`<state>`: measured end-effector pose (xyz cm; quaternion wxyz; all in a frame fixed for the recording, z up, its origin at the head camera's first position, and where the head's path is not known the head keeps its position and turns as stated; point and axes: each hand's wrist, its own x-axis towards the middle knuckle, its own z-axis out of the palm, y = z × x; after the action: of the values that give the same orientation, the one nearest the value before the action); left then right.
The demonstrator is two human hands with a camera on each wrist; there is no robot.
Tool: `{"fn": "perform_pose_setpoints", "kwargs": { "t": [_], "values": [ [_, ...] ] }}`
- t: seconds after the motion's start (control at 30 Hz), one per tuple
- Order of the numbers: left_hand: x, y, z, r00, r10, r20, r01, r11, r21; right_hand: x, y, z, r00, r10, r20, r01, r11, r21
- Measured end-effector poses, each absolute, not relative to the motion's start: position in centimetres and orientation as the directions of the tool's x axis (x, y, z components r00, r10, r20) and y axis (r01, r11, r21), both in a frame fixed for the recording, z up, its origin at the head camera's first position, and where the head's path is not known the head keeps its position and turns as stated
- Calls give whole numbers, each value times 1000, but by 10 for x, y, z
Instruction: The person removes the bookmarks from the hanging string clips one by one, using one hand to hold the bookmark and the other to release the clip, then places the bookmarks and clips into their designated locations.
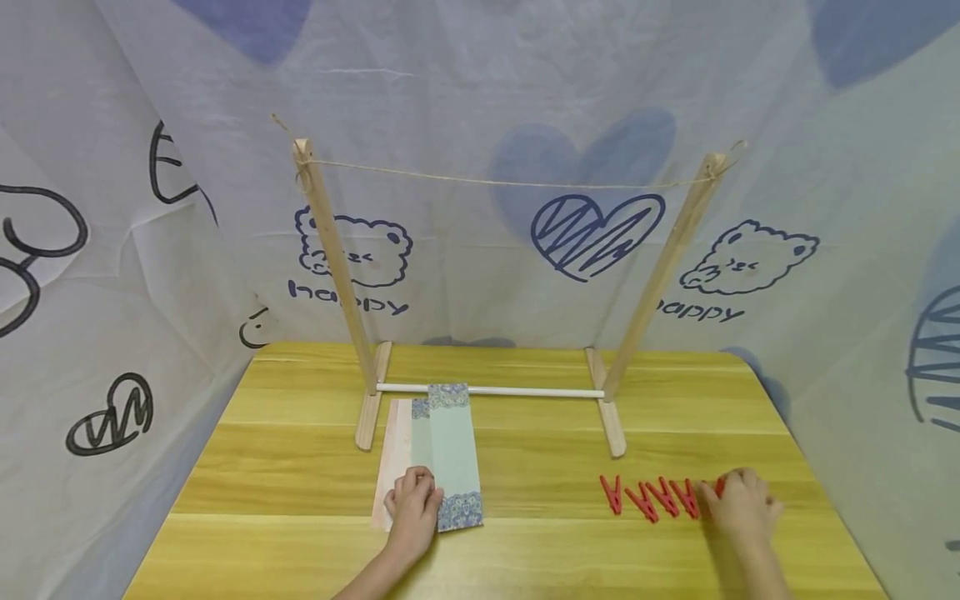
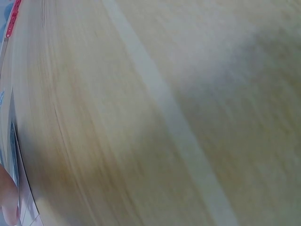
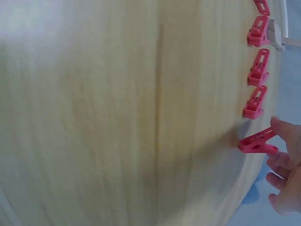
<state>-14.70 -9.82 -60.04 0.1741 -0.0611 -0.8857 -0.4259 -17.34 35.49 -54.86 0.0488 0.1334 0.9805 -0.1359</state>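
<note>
My left hand (image 1: 415,508) pinches the left edge of a light green sheet (image 1: 453,450) with blue floral bands at both ends. The sheet's top end overlaps the white bar of a small wooden stand. Beneath it and to the left lie another green sheet (image 1: 421,442) and a pale pink sheet (image 1: 396,442). Off to the right, my right hand (image 1: 742,504) holds a red clothespin (image 3: 258,142) between thumb and fingers, just above the table. Several more red clothespins (image 1: 663,497) lie in a row left of that hand. The left wrist view shows only part of a finger.
The wooden stand has two posts (image 1: 337,267), feet (image 1: 611,429) and a low white bar (image 1: 532,392). A thin string (image 1: 480,180) runs between the post tops. A printed cloth (image 1: 465,92) hangs behind and beside the wooden table (image 1: 300,483).
</note>
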Motion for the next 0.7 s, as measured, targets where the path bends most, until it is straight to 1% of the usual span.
{"fn": "perform_pose_setpoints", "kwargs": {
  "t": [0.1, 0.5, 0.7],
  "values": [
    [-147, -98, -600, -936, -46, 350, 243, 637, 731, -172, 355, -554, -960, 257, -113, 278, 921, -272],
    [-148, -99, -602, -969, -68, 236, 132, 668, 733, -169, 353, -569, -957, 290, -21, 279, 897, -343],
    [-149, -99, -601, -975, -88, 202, 88, 687, 722, -170, 353, -578, -951, 303, 58, 260, 888, -378]
  ]
}}
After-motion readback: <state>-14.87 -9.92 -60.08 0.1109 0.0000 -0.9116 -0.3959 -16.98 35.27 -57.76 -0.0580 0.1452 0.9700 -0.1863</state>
